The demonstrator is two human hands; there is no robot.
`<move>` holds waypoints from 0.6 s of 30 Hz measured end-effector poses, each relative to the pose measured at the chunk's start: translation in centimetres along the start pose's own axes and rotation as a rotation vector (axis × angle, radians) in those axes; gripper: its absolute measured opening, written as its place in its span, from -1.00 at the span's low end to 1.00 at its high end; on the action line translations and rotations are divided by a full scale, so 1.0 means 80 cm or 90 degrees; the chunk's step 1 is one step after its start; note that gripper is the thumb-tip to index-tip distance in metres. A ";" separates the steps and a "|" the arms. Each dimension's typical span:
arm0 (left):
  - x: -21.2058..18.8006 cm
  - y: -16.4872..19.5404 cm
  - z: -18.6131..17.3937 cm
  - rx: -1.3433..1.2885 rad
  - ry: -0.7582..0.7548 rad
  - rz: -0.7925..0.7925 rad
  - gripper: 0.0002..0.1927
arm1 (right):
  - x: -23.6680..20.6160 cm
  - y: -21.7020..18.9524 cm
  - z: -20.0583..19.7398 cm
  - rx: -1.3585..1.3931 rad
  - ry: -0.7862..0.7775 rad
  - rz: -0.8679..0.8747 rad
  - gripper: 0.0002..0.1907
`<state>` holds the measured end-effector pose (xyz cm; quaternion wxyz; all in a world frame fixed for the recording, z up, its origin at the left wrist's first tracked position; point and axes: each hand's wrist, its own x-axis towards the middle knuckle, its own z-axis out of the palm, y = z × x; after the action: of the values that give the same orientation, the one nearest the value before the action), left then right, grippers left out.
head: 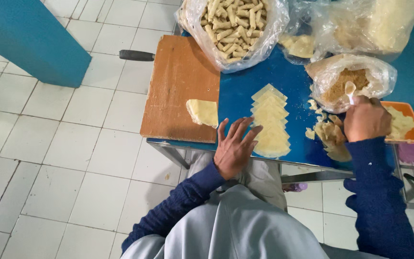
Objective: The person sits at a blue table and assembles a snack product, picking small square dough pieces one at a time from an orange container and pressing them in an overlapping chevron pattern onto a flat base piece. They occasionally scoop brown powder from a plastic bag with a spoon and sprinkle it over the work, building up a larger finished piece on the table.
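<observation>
A white spoon [350, 90] is gripped by the right hand [366, 118] over the filling bag [353, 79] — the left hand [235, 146] is laid open-fingered beside the overlapping dough wrappers [270, 122].

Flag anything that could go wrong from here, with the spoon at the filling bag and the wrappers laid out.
1. The right hand holds a white spoon in the open filling bag; crumbs may spill onto the blue table.
2. The wrapper row reaches the table's near edge; the left hand beside it might nudge pieces off.
3. The wrapper pile also sits near that edge.

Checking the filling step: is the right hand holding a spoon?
Yes, the right hand grips a white spoon dipped in the bag of filling.
</observation>
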<state>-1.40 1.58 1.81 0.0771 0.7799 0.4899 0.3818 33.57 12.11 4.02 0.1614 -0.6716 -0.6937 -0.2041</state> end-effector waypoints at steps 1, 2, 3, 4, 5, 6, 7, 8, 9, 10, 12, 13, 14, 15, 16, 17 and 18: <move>-0.001 0.001 -0.001 -0.006 0.002 0.001 -0.51 | 0.000 0.001 0.002 -0.015 0.004 0.000 -0.86; -0.003 0.002 -0.002 -0.012 0.003 0.002 -0.51 | -0.001 0.001 0.003 -0.030 0.006 0.001 -0.87; -0.006 0.002 -0.004 -0.017 0.002 0.003 -0.52 | -0.004 0.000 0.003 -0.043 0.007 0.003 -0.88; -0.008 0.002 -0.006 -0.016 0.004 0.005 -0.52 | -0.005 0.001 0.004 -0.031 0.014 -0.006 -0.89; -0.008 0.002 -0.008 -0.016 0.007 0.008 -0.52 | -0.007 0.004 0.004 -0.020 0.021 -0.016 -0.89; -0.009 0.002 -0.009 -0.018 0.008 0.008 -0.52 | -0.009 0.005 0.001 -0.010 0.026 -0.026 -0.89; -0.011 0.002 -0.012 -0.018 0.012 0.008 -0.53 | -0.011 0.005 -0.001 0.014 0.030 -0.034 -0.88; -0.011 0.002 -0.013 -0.019 0.014 0.010 -0.54 | -0.012 0.004 -0.004 0.037 0.034 -0.039 -0.86; -0.012 0.003 -0.014 -0.021 0.016 0.013 -0.55 | -0.015 0.003 -0.008 0.059 0.038 -0.043 -0.84; -0.012 0.004 -0.014 -0.025 0.013 0.016 -0.54 | -0.018 -0.002 -0.010 0.047 0.037 -0.036 -0.82; -0.012 0.006 -0.014 -0.032 0.010 0.023 -0.54 | -0.023 -0.013 -0.011 0.024 0.039 -0.021 -0.78; -0.011 0.007 -0.014 -0.033 0.006 0.024 -0.54 | -0.026 -0.018 -0.011 0.052 0.056 -0.033 -0.77; -0.011 0.008 -0.014 -0.033 0.003 0.025 -0.54 | -0.029 -0.027 -0.008 0.083 0.073 -0.045 -0.76; -0.011 0.009 -0.014 -0.033 -0.001 0.028 -0.54 | -0.034 -0.031 -0.007 0.112 0.090 -0.055 -0.75; -0.011 0.009 -0.014 -0.032 -0.001 0.029 -0.54 | -0.038 -0.032 -0.007 0.124 0.088 -0.047 -0.75; -0.012 0.009 -0.015 -0.032 -0.001 0.030 -0.54 | -0.042 -0.033 -0.007 0.136 0.085 -0.039 -0.76; -0.011 0.009 -0.015 -0.030 0.002 0.032 -0.54 | -0.044 -0.033 -0.007 0.148 0.085 -0.033 -0.76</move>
<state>-1.90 0.17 2.51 0.0849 0.7891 0.4616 0.3964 31.08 8.78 2.60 0.2787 -0.6151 -0.7175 -0.1707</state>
